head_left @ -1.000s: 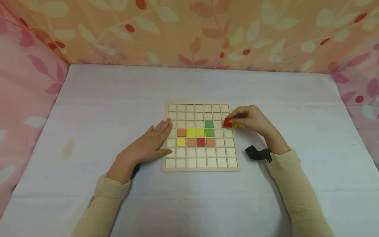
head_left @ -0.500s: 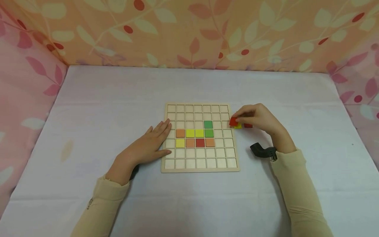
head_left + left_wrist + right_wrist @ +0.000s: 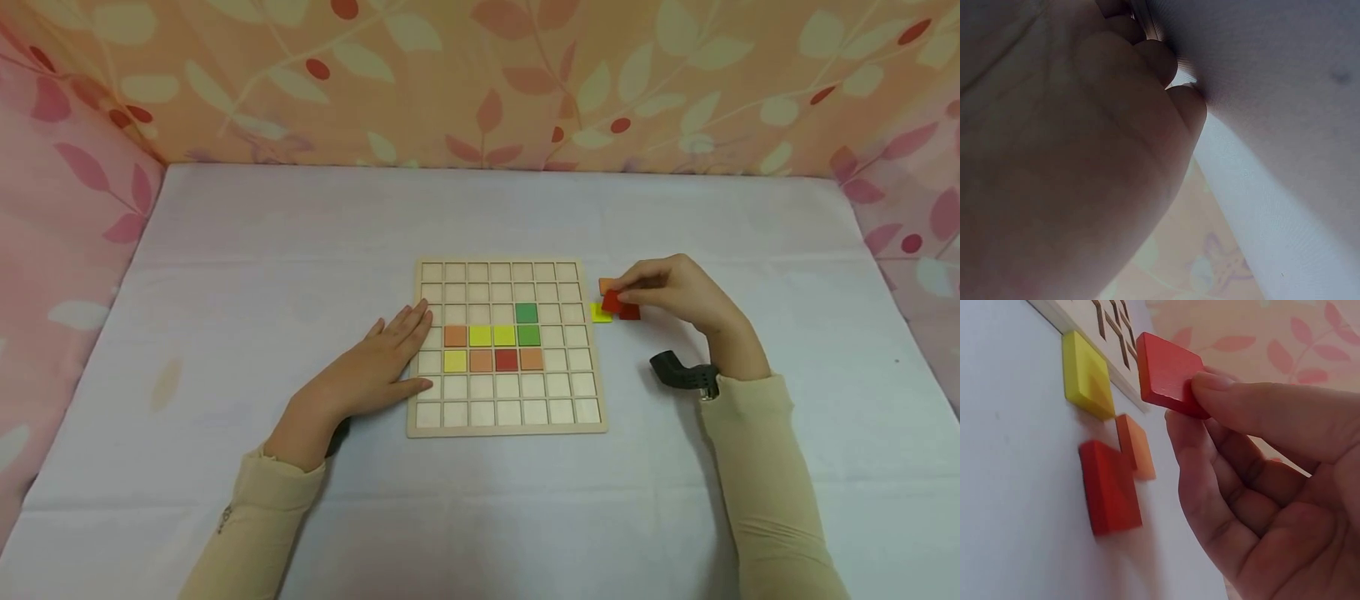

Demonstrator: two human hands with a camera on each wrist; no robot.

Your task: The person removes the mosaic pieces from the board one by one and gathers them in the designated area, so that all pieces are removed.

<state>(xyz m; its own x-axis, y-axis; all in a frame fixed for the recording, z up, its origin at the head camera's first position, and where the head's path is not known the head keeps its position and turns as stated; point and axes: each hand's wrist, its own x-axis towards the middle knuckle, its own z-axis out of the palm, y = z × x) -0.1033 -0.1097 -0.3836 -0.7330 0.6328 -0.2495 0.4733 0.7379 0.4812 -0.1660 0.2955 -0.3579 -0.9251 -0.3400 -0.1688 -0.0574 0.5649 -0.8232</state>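
Observation:
My left hand (image 3: 360,371) lies with straight fingers across the left edge of a wooden grid board (image 3: 507,432). In the left wrist view its palm (image 3: 1072,162) fills much of the picture, and the board is hardly visible there. Beyond the board's right edge, my right hand (image 3: 686,292) pinches a red square tile (image 3: 1169,372) between thumb and fingers, raised off the cloth. Under and around it are a loose yellow tile (image 3: 1088,375), an orange tile (image 3: 1136,447) and a second red tile (image 3: 1111,487).
Set into the board's grid are several tiles, among them a green one (image 3: 527,313), a yellow one (image 3: 455,362) and a red one (image 3: 506,360). White cloth (image 3: 480,508) covers the table. Floral fabric (image 3: 420,83) stands along the back and sides.
From over the board's right edge, my right hand has moved right with the red tile, uncovering the loose yellow, red and orange tiles. My left hand stays on the board.

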